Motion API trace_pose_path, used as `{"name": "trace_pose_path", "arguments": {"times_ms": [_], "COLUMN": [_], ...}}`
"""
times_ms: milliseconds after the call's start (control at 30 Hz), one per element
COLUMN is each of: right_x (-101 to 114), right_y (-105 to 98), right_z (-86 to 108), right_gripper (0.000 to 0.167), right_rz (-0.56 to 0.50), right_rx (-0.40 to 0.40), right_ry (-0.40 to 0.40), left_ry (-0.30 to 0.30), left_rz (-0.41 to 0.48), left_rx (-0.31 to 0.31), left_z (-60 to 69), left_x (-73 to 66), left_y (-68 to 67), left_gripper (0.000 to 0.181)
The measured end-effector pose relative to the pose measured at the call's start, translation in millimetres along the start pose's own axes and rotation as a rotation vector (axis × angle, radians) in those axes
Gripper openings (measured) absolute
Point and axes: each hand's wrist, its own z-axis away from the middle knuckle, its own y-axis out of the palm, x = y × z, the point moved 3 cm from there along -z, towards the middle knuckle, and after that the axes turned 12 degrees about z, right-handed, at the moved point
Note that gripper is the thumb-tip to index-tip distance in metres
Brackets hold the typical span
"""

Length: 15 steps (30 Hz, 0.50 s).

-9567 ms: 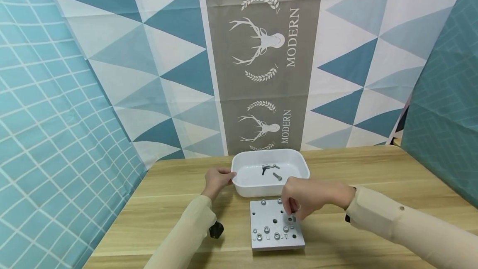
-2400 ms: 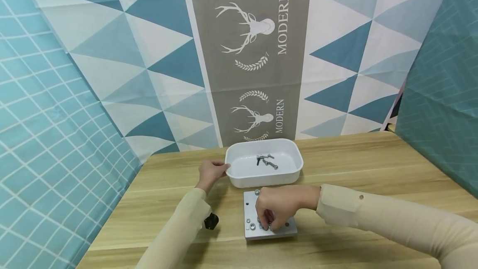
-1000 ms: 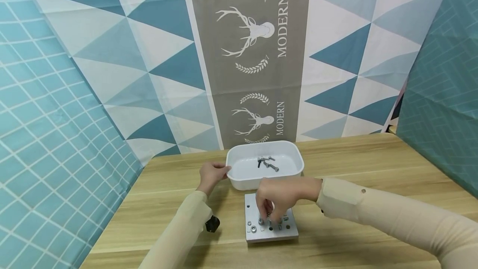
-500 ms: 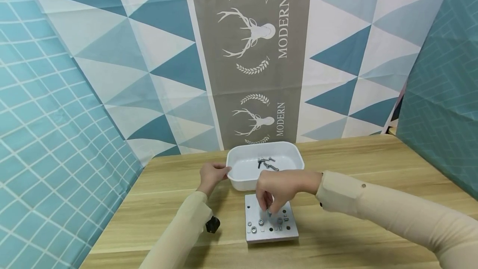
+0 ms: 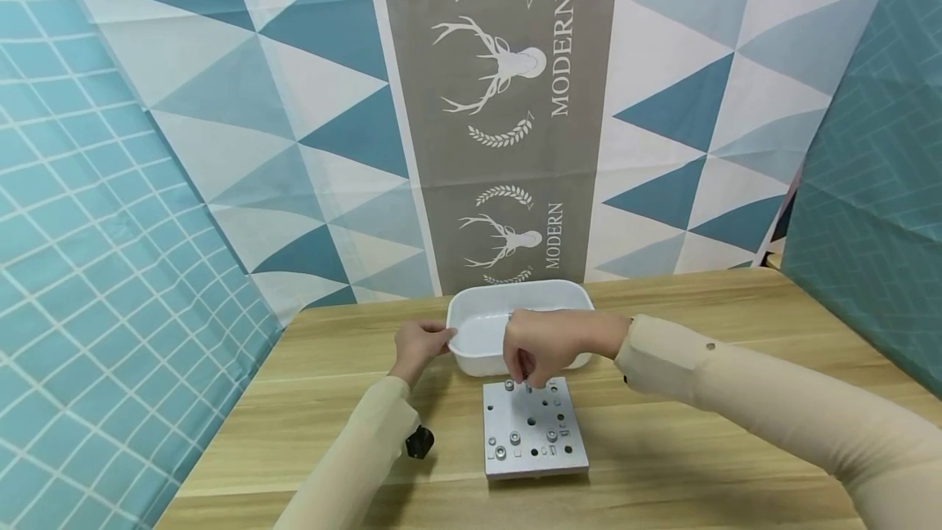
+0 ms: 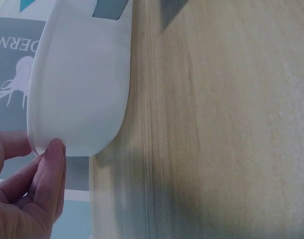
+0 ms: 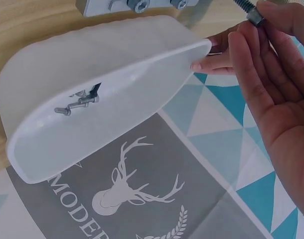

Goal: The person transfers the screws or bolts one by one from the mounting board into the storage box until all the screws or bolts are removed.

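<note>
My right hand is above the back edge of a silver metal plate in the head view, in front of a white tray. In the right wrist view, its thumb and fingers pinch a threaded metal bolt by the head. Several socket-head bolts stand in the plate, among open holes. My left hand holds the left end of the tray; the left wrist view shows thumb and fingers gripping its rim. Loose bolts lie inside the tray, mostly hidden by my right hand in the head view.
A wooden table carries the plate and tray. A patterned cloth hangs right behind the table, with blue cloths at both sides. A black object sits at the left wrist.
My right hand has drawn a bolt out of the plate's front row, leaving an open hole, and moved back toward the tray with it. My left hand keeps hold of the tray.
</note>
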Motion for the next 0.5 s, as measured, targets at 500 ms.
{"name": "trace_pose_path", "arguments": {"times_ms": [500], "right_x": [-11], "right_y": [-10], "right_z": [-3.5], "right_gripper": [0.011], "right_rz": [0.063], "right_rx": [-0.061], "right_ry": [-0.001], "left_ry": [0.009], "left_rz": [-0.005], "left_rx": [0.001], "left_z": [1.5], "left_x": [-0.4], "left_y": [0.5], "left_gripper": [0.023]}}
